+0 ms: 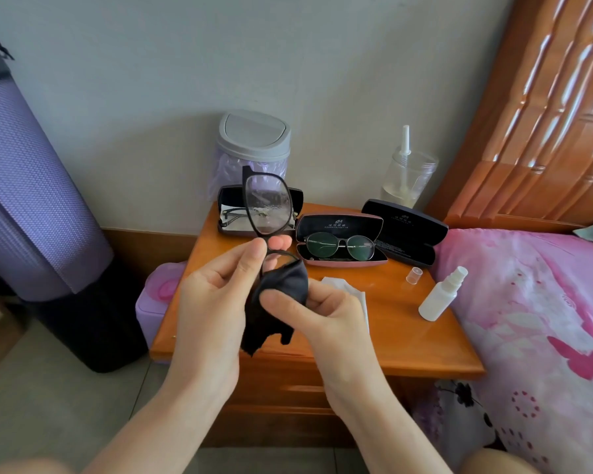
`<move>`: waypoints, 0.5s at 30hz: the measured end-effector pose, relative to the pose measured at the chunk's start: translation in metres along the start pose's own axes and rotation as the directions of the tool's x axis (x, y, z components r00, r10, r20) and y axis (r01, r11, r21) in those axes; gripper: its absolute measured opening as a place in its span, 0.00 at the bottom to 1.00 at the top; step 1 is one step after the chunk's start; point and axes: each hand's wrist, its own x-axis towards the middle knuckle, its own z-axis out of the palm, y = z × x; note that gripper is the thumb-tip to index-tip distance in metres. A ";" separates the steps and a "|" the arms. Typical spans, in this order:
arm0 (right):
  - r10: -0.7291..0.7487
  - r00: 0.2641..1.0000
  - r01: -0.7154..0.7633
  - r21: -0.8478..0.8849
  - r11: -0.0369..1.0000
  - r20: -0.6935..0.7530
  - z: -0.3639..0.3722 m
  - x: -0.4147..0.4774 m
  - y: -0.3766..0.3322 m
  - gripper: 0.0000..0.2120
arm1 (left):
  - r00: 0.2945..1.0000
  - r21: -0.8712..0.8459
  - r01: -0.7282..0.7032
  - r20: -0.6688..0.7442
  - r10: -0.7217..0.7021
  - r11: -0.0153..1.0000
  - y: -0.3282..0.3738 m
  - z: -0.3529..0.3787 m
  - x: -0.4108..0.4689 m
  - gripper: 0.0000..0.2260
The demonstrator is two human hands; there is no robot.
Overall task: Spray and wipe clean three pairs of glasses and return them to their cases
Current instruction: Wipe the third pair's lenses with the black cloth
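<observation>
my left hand [213, 295] pinching black plastic-framed glasses [267, 203] at bridge, my right hand [326, 313] fingers clamped on soft black cloth [281, 289] over lower lens

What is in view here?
nightstand: one, orange, centre
held glasses: one, black, raised, upper lens smeared
cloth: one, black, on their lower lens
left case: one, black, open, back left
thin-framed glasses: one, dark, inside it
middle case: one, pink, open, centre
round glasses: one, dark, inside it
right case: one, black, open, back right
spray bottle: one, white, right edge
cap: one, clear, behind the bottle
tissue: one, white, behind the cloth
bin: one, grey lid, back left
jar: one, clear, back right
bed: one, pink, right
mat: one, purple, left
left hand: one, pinches held glasses
right hand: one, grips the cloth
</observation>
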 end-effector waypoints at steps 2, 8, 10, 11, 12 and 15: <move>-0.002 1.000 0.003 0.072 0.997 -0.023 0.003 0.003 -0.005 0.06 | 1.000 0.029 -0.015 0.015 0.015 0.999 0.002 0.002 -0.001 0.12; 0.056 0.993 -0.036 0.176 0.984 -0.108 0.011 0.007 -0.013 0.09 | 0.994 0.082 -0.104 0.029 0.102 0.991 0.006 0.002 -0.001 0.10; 0.085 0.989 -0.056 0.226 0.972 -0.124 0.013 0.007 -0.013 0.09 | 0.994 0.080 -0.102 0.049 0.099 0.992 0.007 0.001 -0.001 0.10; 0.096 0.986 -0.062 0.246 0.967 -0.133 0.013 0.006 -0.013 0.09 | 0.994 0.083 -0.099 0.056 0.095 0.992 0.006 0.001 -0.001 0.10; 0.102 0.985 -0.063 0.260 0.964 -0.140 0.013 0.006 -0.013 0.09 | 0.994 0.089 -0.096 0.060 0.091 0.991 0.006 0.001 -0.001 0.11; 0.091 0.984 -0.045 0.274 0.961 -0.156 0.012 0.003 -0.013 0.09 | 0.995 0.081 -0.076 0.066 0.070 0.994 0.006 0.001 -0.002 0.10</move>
